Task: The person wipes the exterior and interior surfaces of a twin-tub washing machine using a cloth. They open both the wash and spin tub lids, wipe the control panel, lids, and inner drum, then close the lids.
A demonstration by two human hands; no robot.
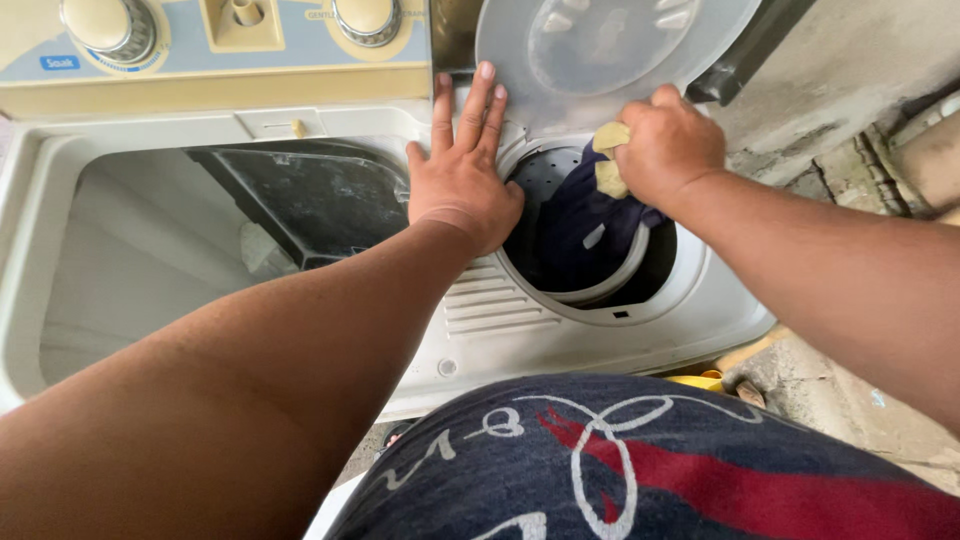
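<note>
The right hand, fisted around a yellow cloth, hides part of the dark clothes in the spinner tub, while the left hand lies spread flat beside the raised clear lid.

Small blue label, control panel

Twin-tub washing machine seen from above. Left hand laid flat, fingers spread, on the deck between wash tub and spinner opening. Right hand closed on a yellow cloth at the spinner rim. Dark blue laundry packed inside the spinner. Translucent spinner lid raised behind. Control knobs along the back panel.
</note>
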